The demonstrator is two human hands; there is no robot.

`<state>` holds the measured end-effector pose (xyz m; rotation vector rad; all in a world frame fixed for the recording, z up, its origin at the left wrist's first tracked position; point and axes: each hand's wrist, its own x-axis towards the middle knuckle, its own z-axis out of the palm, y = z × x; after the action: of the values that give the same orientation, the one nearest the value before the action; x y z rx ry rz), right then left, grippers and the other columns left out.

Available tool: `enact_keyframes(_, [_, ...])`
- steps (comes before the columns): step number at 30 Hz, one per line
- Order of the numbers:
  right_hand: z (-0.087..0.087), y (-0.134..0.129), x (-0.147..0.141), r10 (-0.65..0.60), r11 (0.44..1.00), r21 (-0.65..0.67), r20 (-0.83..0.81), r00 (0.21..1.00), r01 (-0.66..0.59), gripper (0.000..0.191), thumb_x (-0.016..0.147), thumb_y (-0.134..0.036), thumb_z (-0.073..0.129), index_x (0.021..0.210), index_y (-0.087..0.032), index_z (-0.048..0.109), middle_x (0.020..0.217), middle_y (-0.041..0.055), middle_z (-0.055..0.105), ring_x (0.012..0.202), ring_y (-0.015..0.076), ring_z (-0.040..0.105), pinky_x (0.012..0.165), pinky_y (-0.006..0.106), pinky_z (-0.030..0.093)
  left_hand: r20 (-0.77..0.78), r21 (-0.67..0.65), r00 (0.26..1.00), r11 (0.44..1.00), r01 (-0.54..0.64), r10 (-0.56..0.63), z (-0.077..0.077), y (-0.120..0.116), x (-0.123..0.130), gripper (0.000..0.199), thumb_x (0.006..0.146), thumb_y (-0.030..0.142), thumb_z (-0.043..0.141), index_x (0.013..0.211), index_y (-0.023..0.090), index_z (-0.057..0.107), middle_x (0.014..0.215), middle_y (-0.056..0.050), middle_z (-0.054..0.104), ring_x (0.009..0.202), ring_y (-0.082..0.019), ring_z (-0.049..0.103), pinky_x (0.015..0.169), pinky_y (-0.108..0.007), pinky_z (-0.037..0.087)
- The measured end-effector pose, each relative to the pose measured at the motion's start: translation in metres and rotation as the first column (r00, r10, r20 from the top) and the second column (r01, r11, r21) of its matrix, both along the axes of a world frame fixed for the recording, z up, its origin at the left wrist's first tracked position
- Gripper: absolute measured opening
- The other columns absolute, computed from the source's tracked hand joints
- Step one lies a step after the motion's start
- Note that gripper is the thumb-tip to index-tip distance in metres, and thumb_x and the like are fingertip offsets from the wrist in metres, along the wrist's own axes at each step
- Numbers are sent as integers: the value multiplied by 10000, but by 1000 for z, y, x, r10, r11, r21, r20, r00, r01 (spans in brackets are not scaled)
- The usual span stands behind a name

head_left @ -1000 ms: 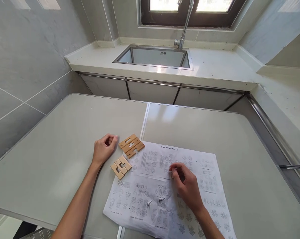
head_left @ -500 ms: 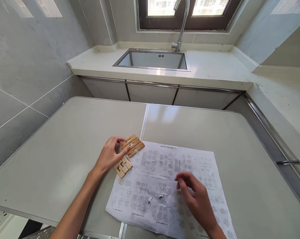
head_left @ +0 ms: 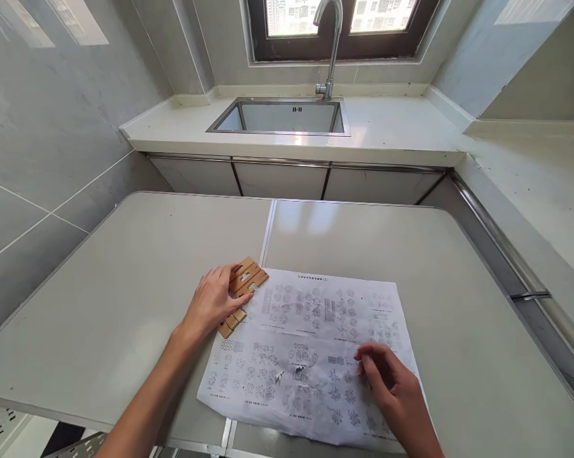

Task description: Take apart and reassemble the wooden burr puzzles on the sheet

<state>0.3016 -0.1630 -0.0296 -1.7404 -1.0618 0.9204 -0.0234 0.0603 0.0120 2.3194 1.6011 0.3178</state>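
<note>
My left hand lies over flat wooden puzzle pieces with notches and cut-outs, set side by side at the top left corner of a printed sheet. Its fingers and thumb bracket their left end. Partly hidden under this hand are more notched wooden pieces, just nearer to me. Over the lower right of the sheet is my right hand, its fingers loosely curled and the thumb close to the index finger. Nothing shows in it. The sheet carries many small line drawings and has torn spots near its middle.
The pale folding table has a metal seam running away from me. Beyond it is a white counter with a sink and a curved faucet. A metal rail runs along the right side.
My left thumb has come down over the gap between the two groups of wooden pieces, covering more of the nearer ones. My right hand has shifted right over the sheet. The view has turned slightly.
</note>
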Motion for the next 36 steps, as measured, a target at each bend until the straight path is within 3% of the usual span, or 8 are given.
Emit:
enact_keyframes(3, [-5, -6, 7, 24, 1000, 0, -1, 1000, -24, 330, 988, -563, 628, 978, -244, 713, 856, 64, 754, 691, 227, 725, 587, 291, 611, 0, 1, 1000, 1000, 18, -18, 1, -3, 6, 592, 847, 535, 759, 1337, 244, 600, 1224, -110, 745, 1119, -350, 683, 969, -463, 495])
enact_keyframes(8, [1, -9, 2, -52, 999, 11, -2, 999, 52, 362, 994, -594, 604, 938, -248, 697, 785, 31, 709, 649, 205, 671, 623, 294, 584, 1, 8, 999, 999, 48, -48, 2, -11, 24, 553, 858, 504, 767, 1317, 244, 601, 1262, -108, 732, 1144, -357, 669, 974, -483, 487])
enact_keyframes(14, [1, -9, 4, -19, 1000, 14, -19, 1000, 19, 358, 1004, -584, 601, 946, -242, 691, 782, 28, 705, 652, 203, 672, 619, 294, 569, 24, 12, 989, 990, 144, -144, -1, -26, 48, 580, 827, 474, 829, 1322, 282, 596, 1326, -95, 705, 1191, -352, 653, 1003, -483, 499])
enact_keyframes(20, [-2, -5, 12, 105, 994, 20, 24, 994, -105, 359, 1039, -557, 555, 974, -234, 697, 830, 42, 735, 687, 209, 706, 647, 297, 592, 123, -41, 927, 931, 362, -355, -4, -56, 64, 651, 839, 510, 850, 1385, 299, 565, 1417, -104, 648, 1273, -349, 618, 1076, -508, 515])
enact_keyframes(24, [2, 2, 7, 174, 984, 34, 86, 981, -177, 313, 1067, -497, 532, 1035, -229, 692, 884, 51, 749, 714, 204, 718, 649, 289, 604, 209, -80, 885, 895, 440, -416, -3, -67, 70, 494, 978, 454, 711, 1410, 284, 542, 1373, -108, 656, 1216, -300, 655, 1001, -443, 568])
enact_keyframes(26, [5, 6, 1, 206, 975, 55, 134, 970, -214, 256, 1081, -437, 521, 1078, -235, 679, 908, 52, 735, 741, 201, 718, 677, 294, 612, 193, -92, 894, 900, 427, -404, -4, -68, 72, 349, 1028, 419, 634, 1331, 255, 576, 1280, -100, 683, 1133, -276, 679, 946, -414, 575])
enact_keyframes(29, [6, 12, -9, 266, 946, 134, 206, 942, -296, 196, 1083, -360, 514, 1158, -247, 656, 1154, 95, 706, 806, 200, 729, 721, 316, 634, 145, -99, 913, 912, 398, -383, -7, -66, 76, 213, 1030, 421, 613, 1113, 226, 619, 1062, -69, 695, 967, -261, 678, 847, -394, 557])
enact_keyframes(36, [1, 24, -23, 340, 917, 103, 303, 890, -386, 281, 1042, -299, 577, 1322, -275, 556, 1395, 108, 600, 665, 154, 706, 658, 344, 656, 176, -128, 902, 899, 418, -394, -16, -58, 80, 291, 1002, 460, 632, 855, 211, 600, 878, -44, 640, 820, -237, 609, 742, -350, 471])
